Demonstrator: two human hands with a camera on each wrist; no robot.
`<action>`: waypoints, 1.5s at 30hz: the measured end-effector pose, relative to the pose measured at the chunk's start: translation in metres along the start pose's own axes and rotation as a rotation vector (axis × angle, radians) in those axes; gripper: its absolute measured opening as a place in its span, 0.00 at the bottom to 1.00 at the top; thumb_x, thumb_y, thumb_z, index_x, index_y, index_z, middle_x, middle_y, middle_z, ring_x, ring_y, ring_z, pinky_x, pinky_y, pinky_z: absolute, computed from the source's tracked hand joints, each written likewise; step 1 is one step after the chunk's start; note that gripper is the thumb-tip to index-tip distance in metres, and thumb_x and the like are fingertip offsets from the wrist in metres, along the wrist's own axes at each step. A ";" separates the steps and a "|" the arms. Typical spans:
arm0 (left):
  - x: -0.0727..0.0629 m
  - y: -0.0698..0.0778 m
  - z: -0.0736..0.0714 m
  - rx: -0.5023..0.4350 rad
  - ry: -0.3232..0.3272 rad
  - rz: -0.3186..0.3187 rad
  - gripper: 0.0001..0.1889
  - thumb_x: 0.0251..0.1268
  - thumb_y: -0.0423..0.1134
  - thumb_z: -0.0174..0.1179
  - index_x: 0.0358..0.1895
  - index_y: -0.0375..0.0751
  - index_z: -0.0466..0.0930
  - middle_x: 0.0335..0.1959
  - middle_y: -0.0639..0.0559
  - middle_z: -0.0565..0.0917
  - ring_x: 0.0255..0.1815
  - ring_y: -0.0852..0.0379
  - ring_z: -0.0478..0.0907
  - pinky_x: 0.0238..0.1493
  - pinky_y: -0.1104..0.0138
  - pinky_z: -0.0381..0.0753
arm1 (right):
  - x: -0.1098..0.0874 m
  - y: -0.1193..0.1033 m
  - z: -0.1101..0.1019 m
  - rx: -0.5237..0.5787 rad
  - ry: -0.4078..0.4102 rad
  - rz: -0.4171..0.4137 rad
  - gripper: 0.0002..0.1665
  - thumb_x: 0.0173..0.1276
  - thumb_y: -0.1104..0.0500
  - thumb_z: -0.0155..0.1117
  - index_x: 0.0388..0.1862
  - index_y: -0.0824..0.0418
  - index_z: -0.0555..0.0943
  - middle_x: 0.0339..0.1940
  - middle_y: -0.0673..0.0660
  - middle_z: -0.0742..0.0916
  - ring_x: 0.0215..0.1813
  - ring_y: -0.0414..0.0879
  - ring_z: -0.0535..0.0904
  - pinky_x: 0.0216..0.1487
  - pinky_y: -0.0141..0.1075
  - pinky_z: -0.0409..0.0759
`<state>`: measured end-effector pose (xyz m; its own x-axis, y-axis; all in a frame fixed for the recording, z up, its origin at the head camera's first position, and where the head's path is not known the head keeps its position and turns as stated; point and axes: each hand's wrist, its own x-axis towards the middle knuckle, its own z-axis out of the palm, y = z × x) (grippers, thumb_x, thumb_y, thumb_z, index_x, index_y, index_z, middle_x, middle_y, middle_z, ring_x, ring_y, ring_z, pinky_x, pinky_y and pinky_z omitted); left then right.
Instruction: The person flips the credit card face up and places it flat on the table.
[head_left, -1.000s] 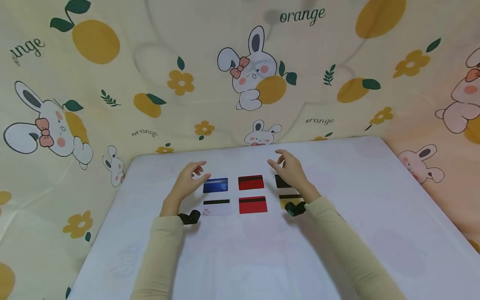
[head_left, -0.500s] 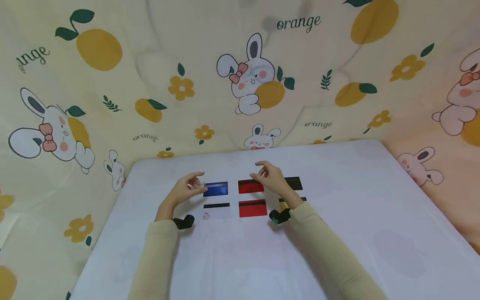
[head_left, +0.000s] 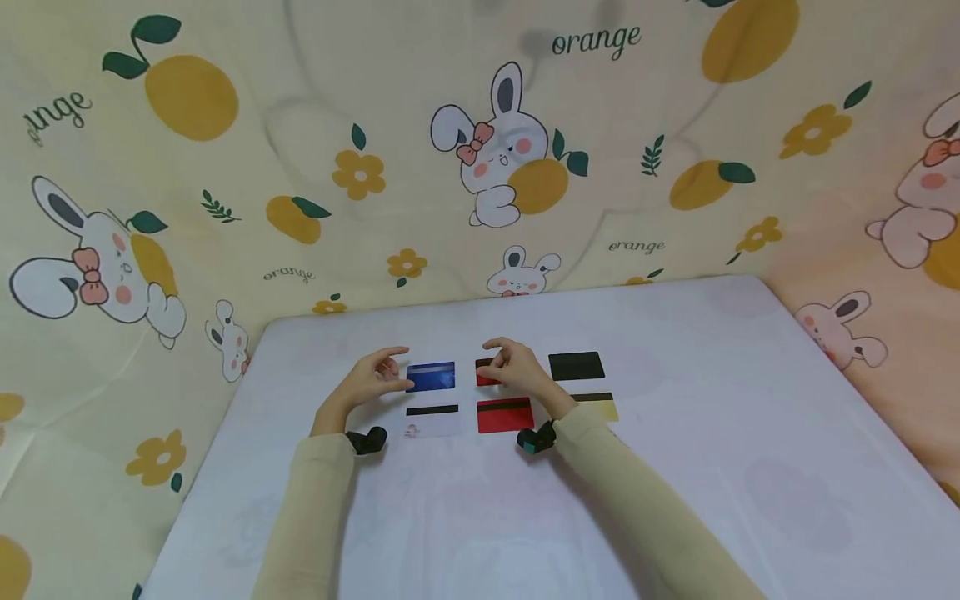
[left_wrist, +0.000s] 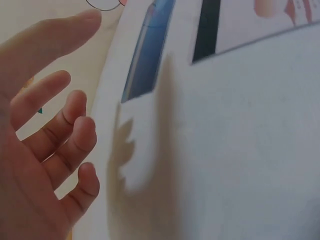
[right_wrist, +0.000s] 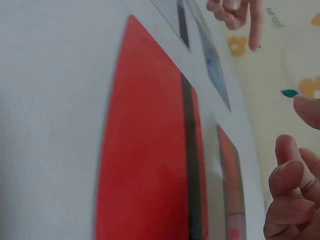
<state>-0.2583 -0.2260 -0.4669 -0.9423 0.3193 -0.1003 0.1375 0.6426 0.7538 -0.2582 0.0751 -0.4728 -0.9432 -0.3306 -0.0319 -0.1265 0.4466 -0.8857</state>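
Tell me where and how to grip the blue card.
Probably pinch the blue card by its two long edges near the left end, left hand coming from the left: it lies flat on the table, leaving only thin edges to catch, and that end faces the hand.

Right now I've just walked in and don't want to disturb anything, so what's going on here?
A person's left hand hovers beside a blue rectangular card, and the right hand hovers over the farther red rectangular card. Neither hand holds anything. Both cards lie flat on a white table among a black-striped white card, a nearer black-striped red card, a black card and a black-striped yellow card: two rows of three.
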 end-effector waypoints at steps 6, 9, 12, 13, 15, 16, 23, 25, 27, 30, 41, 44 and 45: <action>0.001 -0.008 0.000 0.001 -0.021 -0.017 0.38 0.52 0.43 0.72 0.67 0.38 0.69 0.34 0.48 0.76 0.32 0.58 0.68 0.35 0.71 0.69 | 0.005 -0.003 0.016 0.030 -0.081 0.034 0.31 0.61 0.59 0.69 0.62 0.66 0.73 0.21 0.53 0.82 0.17 0.39 0.70 0.23 0.28 0.69; 0.003 -0.011 0.001 -0.002 -0.026 -0.020 0.37 0.52 0.42 0.72 0.67 0.39 0.68 0.32 0.50 0.75 0.29 0.59 0.66 0.32 0.72 0.68 | 0.009 -0.004 0.024 0.025 -0.115 0.035 0.31 0.60 0.59 0.70 0.62 0.65 0.73 0.19 0.49 0.79 0.16 0.38 0.69 0.22 0.28 0.68; 0.004 -0.014 0.002 -0.011 -0.030 -0.029 0.37 0.52 0.42 0.72 0.67 0.39 0.69 0.31 0.50 0.75 0.28 0.60 0.66 0.31 0.72 0.67 | 0.012 -0.005 0.031 0.004 -0.137 0.033 0.32 0.60 0.59 0.70 0.63 0.64 0.73 0.18 0.48 0.77 0.15 0.38 0.68 0.22 0.28 0.69; 0.005 -0.014 0.002 -0.015 -0.034 -0.031 0.38 0.52 0.42 0.72 0.67 0.39 0.68 0.31 0.49 0.75 0.28 0.60 0.65 0.31 0.72 0.66 | 0.013 -0.005 0.034 0.001 -0.144 0.038 0.32 0.60 0.59 0.70 0.63 0.63 0.72 0.17 0.48 0.77 0.14 0.38 0.69 0.22 0.28 0.69; 0.004 -0.015 0.003 -0.018 -0.046 -0.041 0.38 0.52 0.41 0.72 0.67 0.38 0.68 0.32 0.49 0.75 0.28 0.60 0.65 0.31 0.72 0.66 | 0.015 -0.005 0.037 -0.010 -0.154 0.057 0.33 0.60 0.58 0.70 0.64 0.62 0.72 0.17 0.48 0.76 0.14 0.38 0.69 0.22 0.28 0.70; 0.004 -0.016 0.003 -0.021 -0.051 -0.047 0.38 0.52 0.41 0.72 0.67 0.38 0.68 0.32 0.49 0.75 0.28 0.60 0.65 0.31 0.71 0.66 | 0.016 -0.006 0.039 -0.013 -0.159 0.067 0.33 0.60 0.58 0.70 0.64 0.61 0.72 0.16 0.48 0.76 0.14 0.39 0.69 0.22 0.28 0.70; 0.005 -0.020 0.004 -0.005 -0.047 -0.111 0.39 0.49 0.43 0.74 0.67 0.42 0.69 0.32 0.51 0.72 0.30 0.59 0.64 0.34 0.69 0.65 | 0.025 -0.009 0.046 -0.052 -0.190 0.139 0.35 0.61 0.55 0.70 0.66 0.57 0.70 0.14 0.49 0.74 0.14 0.40 0.67 0.21 0.28 0.67; 0.007 -0.021 0.004 0.000 -0.046 -0.132 0.39 0.49 0.44 0.74 0.68 0.45 0.69 0.32 0.52 0.71 0.31 0.58 0.65 0.36 0.68 0.65 | 0.028 -0.010 0.046 -0.051 -0.192 0.161 0.35 0.61 0.55 0.70 0.67 0.56 0.70 0.13 0.49 0.74 0.14 0.40 0.67 0.20 0.28 0.67; 0.009 -0.020 0.005 0.005 -0.050 -0.156 0.40 0.48 0.47 0.74 0.68 0.48 0.69 0.32 0.53 0.70 0.33 0.57 0.65 0.39 0.66 0.64 | 0.029 -0.010 0.047 -0.049 -0.191 0.179 0.36 0.61 0.55 0.70 0.67 0.56 0.69 0.13 0.49 0.74 0.14 0.41 0.67 0.19 0.28 0.66; 0.010 -0.019 0.006 0.015 -0.058 -0.173 0.40 0.49 0.48 0.74 0.68 0.50 0.68 0.32 0.54 0.68 0.35 0.57 0.65 0.41 0.65 0.64 | 0.031 -0.011 0.048 -0.053 -0.192 0.192 0.36 0.61 0.56 0.70 0.67 0.55 0.69 0.12 0.49 0.73 0.13 0.41 0.67 0.18 0.28 0.66; 0.012 -0.017 0.008 0.037 -0.057 -0.200 0.38 0.50 0.47 0.73 0.68 0.50 0.69 0.30 0.54 0.68 0.36 0.56 0.66 0.42 0.64 0.64 | 0.035 -0.012 0.050 -0.086 -0.200 0.228 0.39 0.59 0.59 0.71 0.69 0.56 0.68 0.10 0.49 0.74 0.10 0.39 0.67 0.15 0.27 0.66; 0.013 -0.014 0.008 0.048 -0.057 -0.222 0.37 0.51 0.47 0.73 0.67 0.51 0.70 0.30 0.54 0.68 0.36 0.56 0.66 0.41 0.63 0.64 | 0.035 -0.012 0.051 -0.090 -0.194 0.235 0.39 0.59 0.59 0.71 0.69 0.55 0.69 0.10 0.49 0.75 0.10 0.39 0.67 0.15 0.27 0.67; 0.012 -0.014 0.008 0.049 -0.057 -0.226 0.37 0.51 0.46 0.72 0.67 0.51 0.71 0.30 0.54 0.67 0.35 0.56 0.66 0.41 0.64 0.64 | 0.036 -0.012 0.051 -0.092 -0.193 0.235 0.39 0.59 0.59 0.71 0.69 0.55 0.69 0.10 0.49 0.75 0.10 0.39 0.67 0.15 0.27 0.67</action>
<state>-0.2693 -0.2252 -0.4837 -0.9322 0.2012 -0.3008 -0.0593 0.7350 0.6755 -0.2745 0.0155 -0.4867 -0.8753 -0.3570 -0.3262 0.0530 0.5997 -0.7985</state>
